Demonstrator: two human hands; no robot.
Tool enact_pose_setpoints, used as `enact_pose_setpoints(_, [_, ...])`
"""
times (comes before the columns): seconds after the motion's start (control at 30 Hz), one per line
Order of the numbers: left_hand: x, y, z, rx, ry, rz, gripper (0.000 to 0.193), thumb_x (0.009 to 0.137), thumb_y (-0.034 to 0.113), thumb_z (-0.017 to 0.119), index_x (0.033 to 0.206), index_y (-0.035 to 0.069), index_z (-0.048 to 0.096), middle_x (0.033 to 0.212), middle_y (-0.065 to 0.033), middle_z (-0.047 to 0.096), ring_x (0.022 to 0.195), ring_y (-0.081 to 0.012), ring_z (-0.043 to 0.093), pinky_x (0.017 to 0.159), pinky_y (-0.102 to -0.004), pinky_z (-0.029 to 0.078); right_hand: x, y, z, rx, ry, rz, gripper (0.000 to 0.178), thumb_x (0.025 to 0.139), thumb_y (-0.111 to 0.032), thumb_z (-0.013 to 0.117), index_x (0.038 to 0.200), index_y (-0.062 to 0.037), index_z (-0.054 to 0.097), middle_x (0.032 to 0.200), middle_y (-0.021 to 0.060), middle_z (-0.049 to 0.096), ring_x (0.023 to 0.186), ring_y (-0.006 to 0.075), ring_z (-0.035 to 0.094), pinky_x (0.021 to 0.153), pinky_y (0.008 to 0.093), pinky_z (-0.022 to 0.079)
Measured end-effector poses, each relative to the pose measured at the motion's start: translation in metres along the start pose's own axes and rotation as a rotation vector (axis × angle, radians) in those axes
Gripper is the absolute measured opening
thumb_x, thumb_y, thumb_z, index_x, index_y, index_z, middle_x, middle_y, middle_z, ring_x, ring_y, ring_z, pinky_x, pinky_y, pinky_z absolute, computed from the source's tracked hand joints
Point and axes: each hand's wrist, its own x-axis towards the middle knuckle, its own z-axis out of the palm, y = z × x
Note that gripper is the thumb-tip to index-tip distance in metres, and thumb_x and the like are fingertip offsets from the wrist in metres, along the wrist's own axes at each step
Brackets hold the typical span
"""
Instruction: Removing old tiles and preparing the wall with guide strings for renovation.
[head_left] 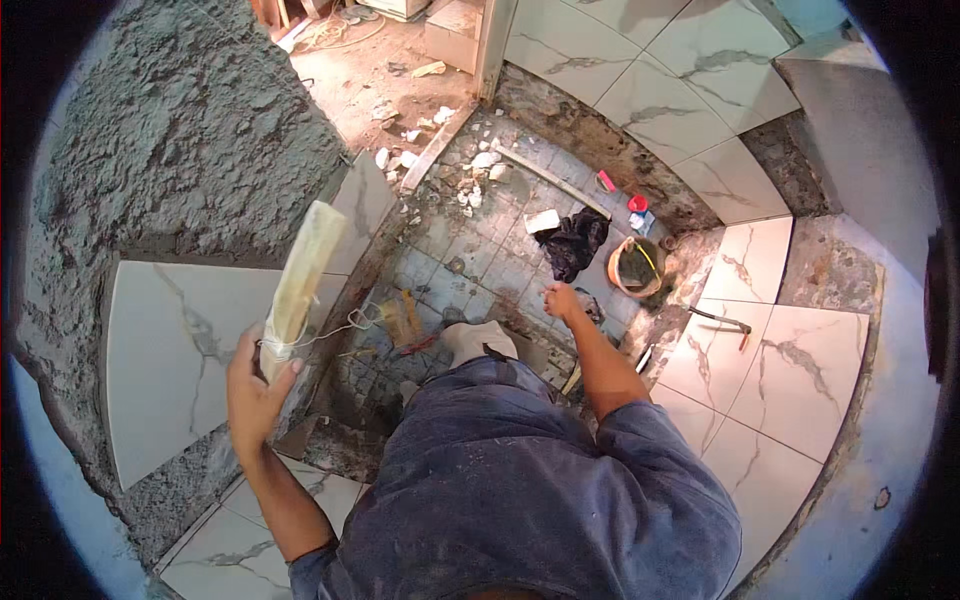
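Note:
My left hand (257, 385) is closed round the lower end of a pale wooden block (305, 265), which points up and away, in front of the tiled left wall. Thin white string (362, 317) is wound about the block near my fingers, and a loose tangle of it hangs off to the right. Out over the floor, my right hand (562, 300) has its fingers curled closed; whatever is in them, if anything, is too small to make out. A crumpled black plastic bag (573, 245) lies just beyond that hand.
A bucket (634, 266) with a yellow handle stands right of the bag, near a red round item (637, 203). A long batten (551, 180) and rubble (483, 165) lie farther off. Marbled tiles (170, 350) cover part of the left wall, with rough mortar (190, 130) above.

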Motion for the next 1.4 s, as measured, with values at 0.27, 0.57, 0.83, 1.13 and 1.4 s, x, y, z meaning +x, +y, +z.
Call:
enact_pose_setpoints(0.27, [0.029,0.016,0.015,0.285,-0.116,0.088,0.049,0.067,0.017,0.071,0.107,0.001,0.046,0.084,-0.0193,0.061,0.081,-0.0309,0.061,0.074,-0.0350,0.045,-0.106,-0.199,0.138,-0.991,0.365,-0.953,0.070,0.070,-0.035,0.071,0.128,-0.0090,0.042,0.129,0.0231,0.038,0.117,0.0395,0.037,0.099,0.0446,0.031])
enact_pose_setpoints(0.57, [0.038,0.046,-0.013,0.393,-0.200,0.308,0.049,0.062,0.017,0.075,0.101,0.001,0.049,0.078,-0.0182,0.059,0.074,-0.0356,0.058,0.067,-0.0395,0.044,-0.262,-0.364,0.311,-1.552,-0.338,-1.607,0.048,0.071,-0.031,0.068,0.114,-0.0163,0.053,0.101,0.0106,0.056,0.102,0.0270,0.053,0.091,0.0446,0.039])
enact_pose_setpoints(0.83, [0.032,0.044,-0.002,0.382,0.986,0.730,0.049,0.064,0.006,0.075,0.107,-0.001,0.052,0.107,-0.0143,0.049,0.102,-0.0261,0.049,0.086,-0.0337,0.041,-0.277,-0.424,0.327,-1.541,-0.360,-1.388,0.050,0.082,-0.029,0.058,0.128,-0.0139,0.042,0.105,0.0164,0.057,0.095,0.0339,0.056,0.078,0.0406,0.046])
enact_pose_setpoints(1.13, [0.057,0.019,0.089,-0.697,-0.191,0.193,0.028,0.096,0.021,0.040,0.095,-0.002,0.055,0.055,-0.0016,0.046,0.049,-0.0102,0.044,0.053,-0.0248,0.040,-0.294,-0.483,0.303,-1.233,-0.080,-1.585,0.050,0.085,-0.032,0.056,0.129,-0.0129,0.041,0.106,0.0182,0.055,0.095,0.0346,0.055,0.080,0.0394,0.043])
enact_pose_setpoints(1.4, [0.007,-0.184,0.128,-0.240,-0.249,0.210,0.024,0.090,0.023,0.046,0.094,0.004,0.061,0.074,-0.0086,0.059,0.067,-0.0142,0.055,0.062,-0.0305,0.044,-0.301,-0.538,0.240,-1.268,0.675,-1.779,0.049,0.082,-0.042,0.056,0.126,-0.0225,0.044,0.093,0.0114,0.058,0.087,0.0300,0.058,0.070,0.0407,0.047])
